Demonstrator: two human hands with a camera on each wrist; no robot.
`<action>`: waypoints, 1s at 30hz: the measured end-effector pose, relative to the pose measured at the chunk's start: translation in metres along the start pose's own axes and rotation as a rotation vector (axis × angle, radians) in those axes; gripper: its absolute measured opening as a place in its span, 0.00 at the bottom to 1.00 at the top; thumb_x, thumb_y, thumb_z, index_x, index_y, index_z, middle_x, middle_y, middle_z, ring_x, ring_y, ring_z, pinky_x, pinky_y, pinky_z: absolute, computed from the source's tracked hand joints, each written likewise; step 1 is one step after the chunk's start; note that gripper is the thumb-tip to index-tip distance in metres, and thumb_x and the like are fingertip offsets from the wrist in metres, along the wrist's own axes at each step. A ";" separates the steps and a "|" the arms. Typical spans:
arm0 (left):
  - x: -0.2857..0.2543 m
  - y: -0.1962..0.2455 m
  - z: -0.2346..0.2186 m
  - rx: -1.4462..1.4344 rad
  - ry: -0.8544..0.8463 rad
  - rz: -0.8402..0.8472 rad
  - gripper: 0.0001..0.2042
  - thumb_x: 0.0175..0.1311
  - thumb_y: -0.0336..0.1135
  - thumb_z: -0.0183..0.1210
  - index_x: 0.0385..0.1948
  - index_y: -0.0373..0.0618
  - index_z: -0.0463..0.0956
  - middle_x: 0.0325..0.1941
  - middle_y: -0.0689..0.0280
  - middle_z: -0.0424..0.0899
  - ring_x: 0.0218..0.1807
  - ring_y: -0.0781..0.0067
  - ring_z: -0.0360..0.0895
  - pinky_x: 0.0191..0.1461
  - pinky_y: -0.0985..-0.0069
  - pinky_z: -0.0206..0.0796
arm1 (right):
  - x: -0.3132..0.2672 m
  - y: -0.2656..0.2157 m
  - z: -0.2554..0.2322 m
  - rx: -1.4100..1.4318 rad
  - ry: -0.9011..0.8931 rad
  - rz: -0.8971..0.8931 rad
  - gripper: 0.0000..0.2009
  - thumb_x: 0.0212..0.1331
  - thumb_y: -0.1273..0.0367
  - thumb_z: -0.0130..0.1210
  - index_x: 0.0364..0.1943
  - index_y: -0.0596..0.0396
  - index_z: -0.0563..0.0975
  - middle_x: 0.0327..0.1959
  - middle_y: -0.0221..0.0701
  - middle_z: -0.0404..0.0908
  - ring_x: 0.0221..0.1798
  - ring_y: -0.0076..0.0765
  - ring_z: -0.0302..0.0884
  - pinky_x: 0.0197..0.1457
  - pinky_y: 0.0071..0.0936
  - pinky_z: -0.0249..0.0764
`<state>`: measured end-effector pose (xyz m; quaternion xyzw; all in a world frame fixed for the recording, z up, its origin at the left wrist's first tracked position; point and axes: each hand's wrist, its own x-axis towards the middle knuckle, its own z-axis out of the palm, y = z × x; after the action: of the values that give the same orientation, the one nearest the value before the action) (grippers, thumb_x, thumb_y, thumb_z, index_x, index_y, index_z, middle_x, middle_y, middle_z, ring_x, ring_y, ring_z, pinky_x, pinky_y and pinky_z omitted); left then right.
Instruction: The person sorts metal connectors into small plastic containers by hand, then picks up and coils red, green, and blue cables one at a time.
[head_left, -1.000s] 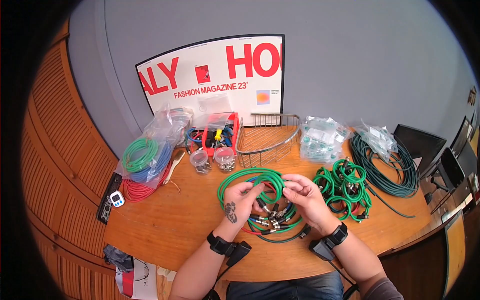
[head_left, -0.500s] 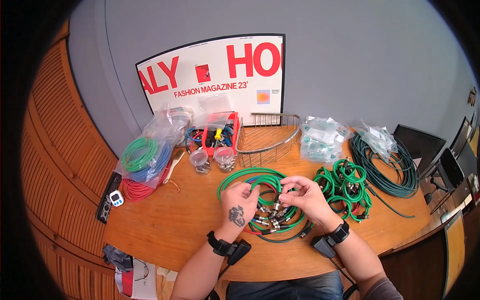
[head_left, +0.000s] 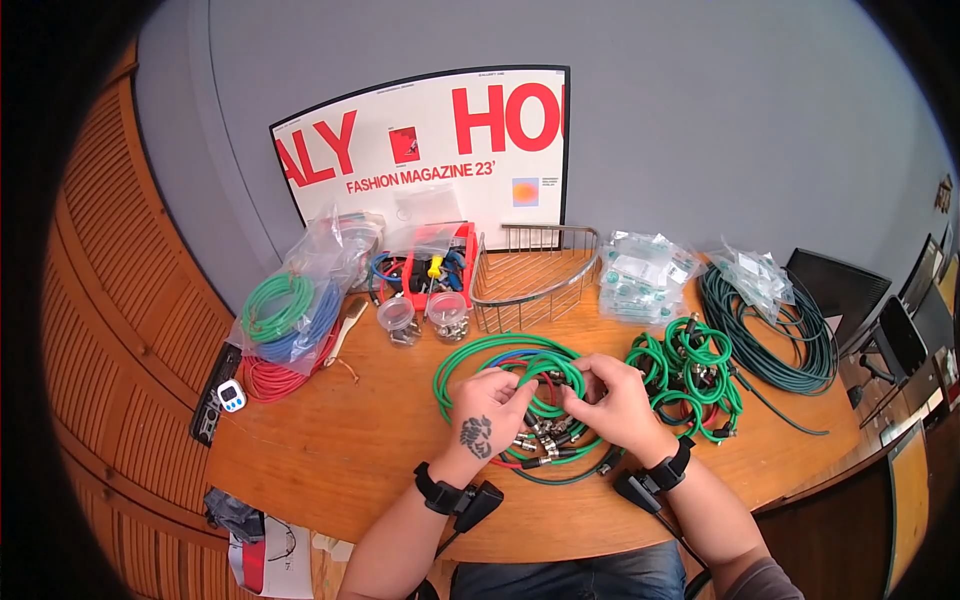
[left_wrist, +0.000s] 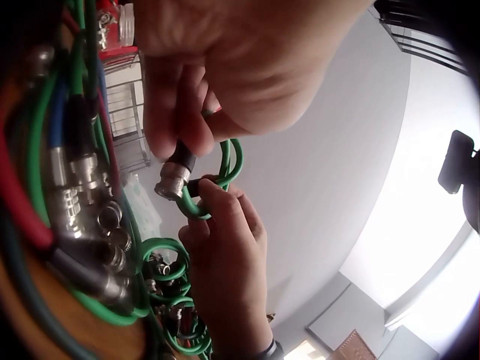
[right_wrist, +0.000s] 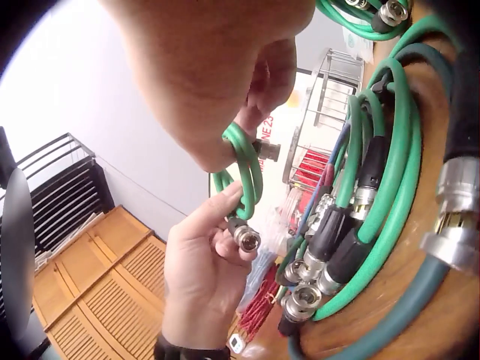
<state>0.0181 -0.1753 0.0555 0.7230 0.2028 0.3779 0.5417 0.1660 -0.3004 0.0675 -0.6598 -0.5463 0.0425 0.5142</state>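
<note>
Both hands hold a small coil of green cable (head_left: 573,372) with metal BNC connectors, raised above a pile of cables. My left hand (head_left: 482,420) pinches the coil's left side. One connector (right_wrist: 246,237) pokes out by its fingers in the right wrist view. My right hand (head_left: 618,405) grips the coil's right side between thumb and curled fingers. Beside it, another connector end (right_wrist: 266,150) sticks out past the loops. Below lie larger green cable loops (head_left: 462,358), with red, blue and dark ends and several BNC plugs (head_left: 540,440) bunched in the middle.
To the right sits a heap of coiled green cables (head_left: 690,375), then a dark green cable coil (head_left: 820,350). Behind stand a wire basket (head_left: 535,285), plastic cups (head_left: 398,320), a red bin (head_left: 462,262) and bagged parts (head_left: 645,280). Bagged cables (head_left: 290,310) lie at left.
My right hand first came off the coil's right side, its fingers lifting slightly with a connector beside them. Now it has closed on the coil again. The left hand keeps its pinch, shifting slightly.
</note>
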 end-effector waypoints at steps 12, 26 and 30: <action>0.010 -0.003 -0.011 -0.110 -0.082 -0.203 0.08 0.61 0.28 0.66 0.27 0.32 0.80 0.20 0.65 0.81 0.15 0.81 0.75 0.16 0.83 0.66 | 0.001 0.016 -0.006 0.404 -0.301 0.089 0.08 0.58 0.72 0.60 0.40 0.58 0.78 0.35 0.29 0.82 0.36 0.23 0.79 0.43 0.22 0.75; 0.012 -0.006 -0.015 -0.119 -0.093 -0.203 0.10 0.62 0.30 0.66 0.27 0.31 0.79 0.22 0.65 0.81 0.15 0.81 0.76 0.16 0.83 0.66 | 0.007 0.008 -0.021 0.102 -0.499 0.178 0.12 0.66 0.68 0.60 0.48 0.59 0.78 0.34 0.23 0.80 0.37 0.14 0.74 0.40 0.19 0.73; 0.010 -0.003 -0.012 -0.042 -0.089 -0.160 0.09 0.62 0.29 0.66 0.29 0.31 0.79 0.22 0.65 0.81 0.16 0.81 0.76 0.17 0.83 0.66 | 0.002 0.013 -0.008 0.340 -0.377 0.121 0.12 0.66 0.66 0.59 0.48 0.60 0.78 0.35 0.26 0.82 0.38 0.17 0.77 0.42 0.20 0.75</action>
<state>0.0153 -0.1595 0.0571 0.7091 0.2279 0.3049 0.5936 0.1806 -0.3025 0.0635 -0.5758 -0.5770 0.2868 0.5033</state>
